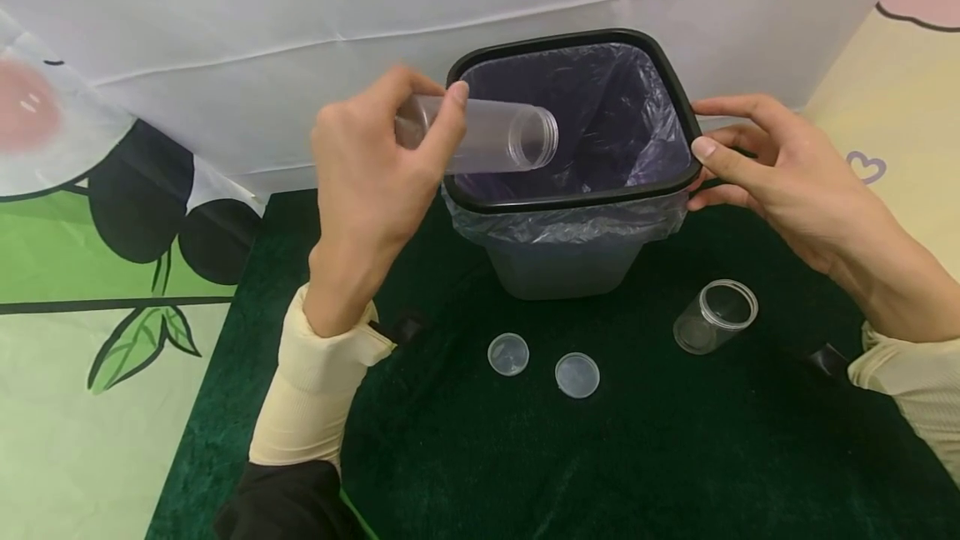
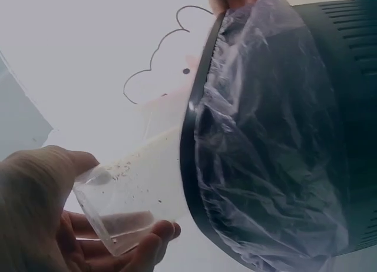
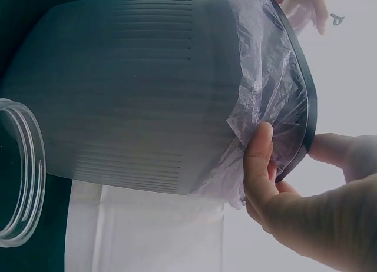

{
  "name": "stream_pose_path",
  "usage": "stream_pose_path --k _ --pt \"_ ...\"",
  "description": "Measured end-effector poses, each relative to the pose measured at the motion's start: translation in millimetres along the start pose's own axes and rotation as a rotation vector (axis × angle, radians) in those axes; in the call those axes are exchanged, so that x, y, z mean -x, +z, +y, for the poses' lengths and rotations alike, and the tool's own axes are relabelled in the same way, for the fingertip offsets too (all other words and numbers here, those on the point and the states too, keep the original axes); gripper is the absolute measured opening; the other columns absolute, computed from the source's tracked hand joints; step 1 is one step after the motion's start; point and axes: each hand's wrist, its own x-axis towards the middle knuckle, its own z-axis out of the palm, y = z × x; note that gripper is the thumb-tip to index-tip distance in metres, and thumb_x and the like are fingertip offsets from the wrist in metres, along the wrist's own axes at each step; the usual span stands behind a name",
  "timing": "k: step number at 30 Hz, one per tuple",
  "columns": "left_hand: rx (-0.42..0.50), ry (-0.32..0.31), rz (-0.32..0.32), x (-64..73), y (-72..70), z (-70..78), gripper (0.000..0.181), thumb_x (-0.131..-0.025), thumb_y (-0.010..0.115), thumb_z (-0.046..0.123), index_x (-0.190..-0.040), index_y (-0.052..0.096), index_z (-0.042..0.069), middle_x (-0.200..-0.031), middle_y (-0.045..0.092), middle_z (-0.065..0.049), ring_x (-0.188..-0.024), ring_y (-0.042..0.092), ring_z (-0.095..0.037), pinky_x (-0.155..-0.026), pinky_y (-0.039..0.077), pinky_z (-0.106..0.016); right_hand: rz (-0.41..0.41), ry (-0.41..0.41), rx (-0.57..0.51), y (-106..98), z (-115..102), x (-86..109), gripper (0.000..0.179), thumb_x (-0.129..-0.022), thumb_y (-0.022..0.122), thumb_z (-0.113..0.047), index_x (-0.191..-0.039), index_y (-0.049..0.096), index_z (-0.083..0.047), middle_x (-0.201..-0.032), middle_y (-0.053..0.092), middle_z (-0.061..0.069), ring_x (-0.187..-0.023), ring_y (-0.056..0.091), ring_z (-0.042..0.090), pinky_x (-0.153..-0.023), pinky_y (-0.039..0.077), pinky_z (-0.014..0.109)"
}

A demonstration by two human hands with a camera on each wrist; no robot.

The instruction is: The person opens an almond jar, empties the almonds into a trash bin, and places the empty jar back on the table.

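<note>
My left hand [image 1: 382,165] grips a clear plastic jar [image 1: 487,136] near its base, tipped on its side with the open threaded mouth over the trash can [image 1: 573,261]. Small dark specks cling inside the jar [image 2: 138,192] in the left wrist view. At the can's right side, my right hand [image 1: 787,165] pinches the black rim [image 1: 686,119], thumb on top and fingers beneath. A thin translucent bag [image 1: 592,223] lines the can and folds over outside its rim; the right fingers [image 3: 259,160] press against that fold in the right wrist view.
On the dark green cloth [image 1: 480,457] a second clear jar [image 1: 712,319] stands uncapped at the right. Two round clear lids [image 1: 508,354] lie in front of the can. White sheeting [image 1: 300,7] hangs close behind it.
</note>
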Motion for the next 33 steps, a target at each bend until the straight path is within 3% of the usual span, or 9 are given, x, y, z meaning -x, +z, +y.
stream_pose_path --k 3,9,12,17,19,24,28,30,33 --pt "0.014 -0.015 0.006 0.6 -0.2 -1.6 0.033 -0.102 0.063 0.037 -0.1 0.078 0.009 -0.061 0.056 -0.006 -0.052 0.047 -0.01 -0.05 0.03 -0.021 -0.003 -0.002 0.006 0.5 -0.1 -0.6 0.051 -0.103 0.062 -0.006 -0.151 0.046 -0.013 -0.122 0.059 0.011 -0.093 0.068 0.023 -0.075 0.063 0.029" --pt "0.055 0.084 0.054 -0.1 -3.3 -4.2 0.035 -0.103 0.061 0.035 -0.104 0.077 0.004 -0.057 0.046 -0.005 -0.049 0.036 -0.009 -0.046 0.023 -0.022 -0.004 -0.002 0.019 0.3 0.0 -0.6 0.051 -0.103 0.062 -0.007 -0.151 0.045 -0.013 -0.122 0.059 0.011 -0.094 0.068 0.023 -0.075 0.062 0.028" --pt "0.025 0.085 0.047 -0.2 -2.5 -4.0 0.035 -0.103 0.062 0.036 -0.104 0.077 0.004 -0.06 0.054 -0.006 -0.05 0.043 -0.01 -0.048 0.027 -0.02 -0.002 0.0 0.019 0.0 0.4 -0.2 0.051 -0.103 0.062 -0.007 -0.151 0.045 -0.013 -0.122 0.059 0.011 -0.094 0.069 0.023 -0.075 0.062 0.028" --pt "-0.026 0.029 0.032 1.1 1.0 -4.0 0.033 -0.101 0.065 0.038 -0.101 0.077 0.007 -0.068 0.067 -0.005 -0.053 0.053 -0.009 -0.051 0.035 -0.018 -0.006 -0.004 0.014 -0.3 0.8 0.0 0.051 -0.103 0.061 -0.006 -0.151 0.045 -0.013 -0.122 0.059 0.011 -0.093 0.069 0.023 -0.075 0.063 0.029" --pt "0.003 0.021 0.039 1.5 0.7 -4.6 0.032 -0.101 0.064 0.036 -0.101 0.078 0.007 -0.064 0.062 -0.005 -0.052 0.048 -0.009 -0.049 0.032 -0.019 -0.008 -0.003 0.015 -0.2 0.9 -0.1 0.051 -0.103 0.061 -0.006 -0.151 0.045 -0.013 -0.122 0.059 0.011 -0.093 0.069 0.023 -0.075 0.063 0.029" --pt "0.108 0.069 0.049 1.2 -3.6 -6.3 0.032 -0.103 0.062 0.032 -0.107 0.077 0.003 -0.057 0.044 -0.005 -0.049 0.035 -0.01 -0.047 0.023 -0.023 -0.01 0.0 0.015 -0.4 1.3 -0.1 0.052 -0.104 0.061 -0.006 -0.152 0.045 -0.013 -0.123 0.058 0.011 -0.094 0.069 0.023 -0.075 0.063 0.029" --pt "0.175 0.096 0.033 0.0 -5.8 -7.2 0.033 -0.104 0.061 0.03 -0.107 0.076 0.001 -0.055 0.045 -0.003 -0.044 0.041 -0.004 -0.044 0.026 -0.022 -0.014 -0.006 0.001 -1.1 1.7 0.2 0.051 -0.104 0.06 -0.005 -0.152 0.045 -0.013 -0.122 0.059 0.011 -0.093 0.069 0.023 -0.075 0.063 0.029" --pt "0.159 0.1 0.028 -0.5 -5.6 -7.1 0.032 -0.103 0.061 0.03 -0.107 0.076 0.001 -0.055 0.046 -0.003 -0.045 0.042 -0.006 -0.044 0.026 -0.021 -0.015 -0.009 -0.006 -1.2 1.8 0.2 0.051 -0.104 0.06 -0.004 -0.151 0.045 -0.013 -0.122 0.059 0.011 -0.093 0.069 0.023 -0.074 0.063 0.029" --pt "0.059 0.102 0.04 -0.9 -3.0 -6.6 0.032 -0.103 0.063 0.033 -0.105 0.076 0.003 -0.059 0.054 -0.005 -0.048 0.044 -0.008 -0.047 0.028 -0.02 -0.014 -0.013 -0.01 -1.1 1.8 0.1 0.05 -0.104 0.06 -0.004 -0.151 0.045 -0.013 -0.122 0.059 0.011 -0.093 0.069 0.022 -0.074 0.063 0.03"
